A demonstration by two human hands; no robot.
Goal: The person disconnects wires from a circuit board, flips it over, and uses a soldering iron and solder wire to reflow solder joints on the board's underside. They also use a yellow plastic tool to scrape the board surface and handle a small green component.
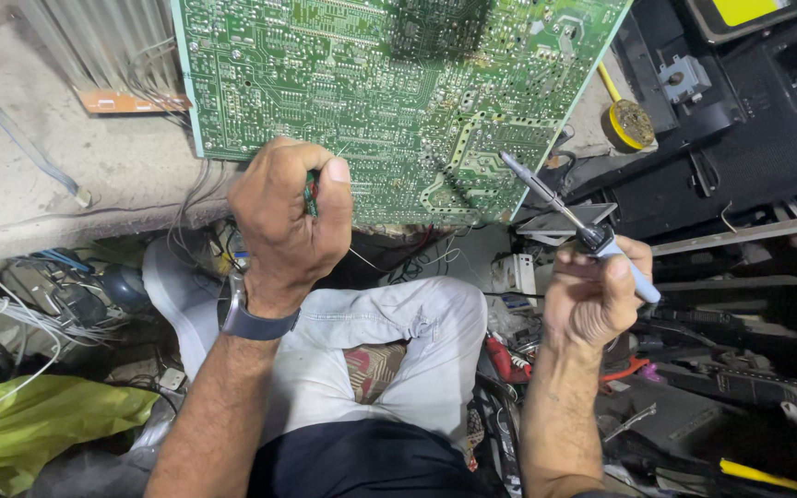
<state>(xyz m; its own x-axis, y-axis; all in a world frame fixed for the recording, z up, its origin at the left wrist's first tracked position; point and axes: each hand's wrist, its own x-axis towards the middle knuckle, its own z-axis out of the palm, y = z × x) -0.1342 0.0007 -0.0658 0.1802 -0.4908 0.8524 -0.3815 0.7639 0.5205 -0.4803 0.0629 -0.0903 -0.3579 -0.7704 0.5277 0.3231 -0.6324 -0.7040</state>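
Both hands were closed and well apart, each clamped on its own thing. Nearest the camera lay the person's bent knees in pale trousers (pixel 389 341), and above them the left hand (pixel 290 210), a dark watch (pixel 253 321) on its wrist, was fisted around a small green-handled tool (pixel 310 192), of which only a sliver showed between thumb and fingers; what kind of tool it was could not be told. That fist rested against the lower edge of the big green circuit board (pixel 398 92), which stood tilted up in front of the knees with its solder side facing the camera.

The right hand (pixel 597 293) sat lower and off to the right, clear of the board, gripping the pale blue handle of a soldering iron (pixel 592 235). The iron's long axis ran up and to the left from the fist — its metal tip lay over the board's lower right corner, whether touching or just above it could not be told. So the left hand was the nearer one to the board, already on it, while the right reached it only through the iron.

Farther out, a yellow tin of flux or cleaning wire (pixel 629 124) sat beyond the board's right edge, with dark casings (pixel 740 138) past it — and a green plastic bag (pixel 39 420) lay among tangled cables at lower left
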